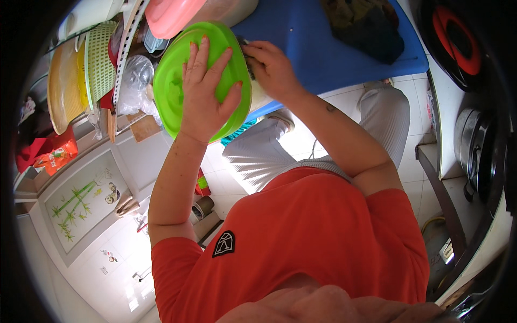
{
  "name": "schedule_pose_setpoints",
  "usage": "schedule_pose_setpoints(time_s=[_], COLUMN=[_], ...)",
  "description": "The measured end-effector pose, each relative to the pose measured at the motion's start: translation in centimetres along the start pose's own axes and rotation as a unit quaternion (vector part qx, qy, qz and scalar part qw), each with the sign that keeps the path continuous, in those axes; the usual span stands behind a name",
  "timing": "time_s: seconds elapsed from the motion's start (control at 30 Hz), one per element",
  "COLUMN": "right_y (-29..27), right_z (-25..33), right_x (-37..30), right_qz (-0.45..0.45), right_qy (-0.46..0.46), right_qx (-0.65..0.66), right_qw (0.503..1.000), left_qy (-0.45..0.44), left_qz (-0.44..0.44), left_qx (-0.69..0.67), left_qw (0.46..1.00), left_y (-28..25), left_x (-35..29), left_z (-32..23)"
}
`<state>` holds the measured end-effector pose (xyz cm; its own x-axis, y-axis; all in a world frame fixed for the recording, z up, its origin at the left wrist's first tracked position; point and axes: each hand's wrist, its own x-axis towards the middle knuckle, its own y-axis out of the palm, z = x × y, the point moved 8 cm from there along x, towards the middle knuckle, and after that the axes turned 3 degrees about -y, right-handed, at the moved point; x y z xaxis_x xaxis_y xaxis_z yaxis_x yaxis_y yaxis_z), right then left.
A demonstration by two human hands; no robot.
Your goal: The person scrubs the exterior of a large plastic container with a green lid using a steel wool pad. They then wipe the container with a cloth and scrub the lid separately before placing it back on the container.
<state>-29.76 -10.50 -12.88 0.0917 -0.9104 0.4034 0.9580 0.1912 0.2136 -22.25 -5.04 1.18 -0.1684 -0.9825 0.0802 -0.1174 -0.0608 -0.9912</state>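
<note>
A bright green lid (168, 99) tops a pale container (260, 97) at the left end of the blue table. Flat on this lid lies my left hand (207, 89), fingers spread and holding nothing. My right hand (271, 70) is at the container's right side, just by the lid's edge. Its fingers are curled around a small dark thing (245, 48), mostly hidden by the hand, whose kind I cannot make out. Behind the green lid stands another tub with a pink lid (169, 15).
The blue table (323, 59) carries a dark crumpled bag or cloth (369, 32) at its far right. At left, a shelf holds a pale green basket (101, 59) and clear plastic bags (134, 81). Pans (474, 145) stand at right.
</note>
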Motion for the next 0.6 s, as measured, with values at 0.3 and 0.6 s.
schedule_pose_setpoints(time_s=[0.3, 0.6], right_y=[0.2, -0.4], right_z=[-5.7, 1.0], right_x=[0.0, -4.6], right_qz=[0.055, -0.004], right_qy=[0.145, 0.118], right_qx=[-0.048, 0.012], right_qw=[0.987, 0.993], left_qy=[0.004, -0.003], left_qz=[-0.014, -0.017], left_qx=[-0.007, 0.009], left_qw=[1.0, 1.0], left_y=[-0.1, -0.3], left_x=[0.2, 0.6], left_z=[0.0, -0.3])
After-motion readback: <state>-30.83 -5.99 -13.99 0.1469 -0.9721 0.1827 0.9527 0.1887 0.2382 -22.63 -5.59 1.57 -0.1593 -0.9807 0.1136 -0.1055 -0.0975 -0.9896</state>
